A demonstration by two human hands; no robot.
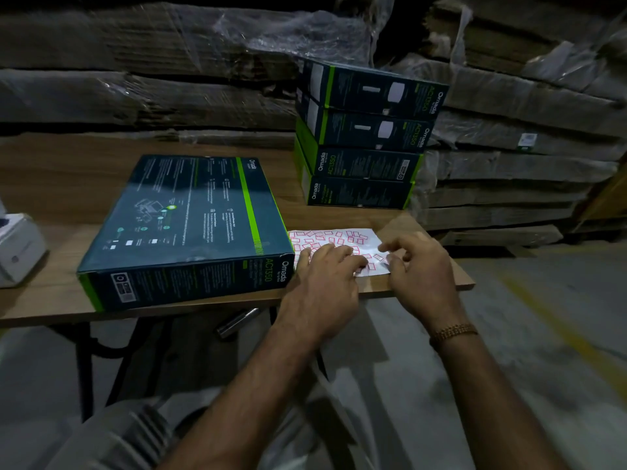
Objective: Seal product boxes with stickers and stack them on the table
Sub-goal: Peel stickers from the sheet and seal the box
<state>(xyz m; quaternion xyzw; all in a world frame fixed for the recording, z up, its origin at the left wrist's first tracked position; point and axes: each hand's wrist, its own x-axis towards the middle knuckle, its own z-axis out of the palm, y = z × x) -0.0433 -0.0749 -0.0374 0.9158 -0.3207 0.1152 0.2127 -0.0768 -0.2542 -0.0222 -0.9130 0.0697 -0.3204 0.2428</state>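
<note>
Wooden table (51, 171), flat product box (183, 228) beside sticker sheet (334, 240), left hand (325, 283) spread flat on it, right hand (420, 269) pinching its edge, four stacked boxes (363, 137) behind.

Premises present as a warehouse or storeroom packing station. From 9 to 3 o'clock, bundles of flattened cardboard (146, 96) stand stacked high, several under loose plastic wrap (305, 32). A plain wood-topped table (51, 184) on a dark metal frame serves as the bench. At 1 o'clock on it, a stack of four identical retail boxes (364, 137) marked "Omada AC1350"; a fifth box (183, 228) lies flat at 11 o'clock. Bare concrete floor (543, 317) at 4 o'clock carries a yellow painted line (573, 337). At 9 o'clock, a white device (18, 249), possibly a label printer; lighting is dim.
</note>
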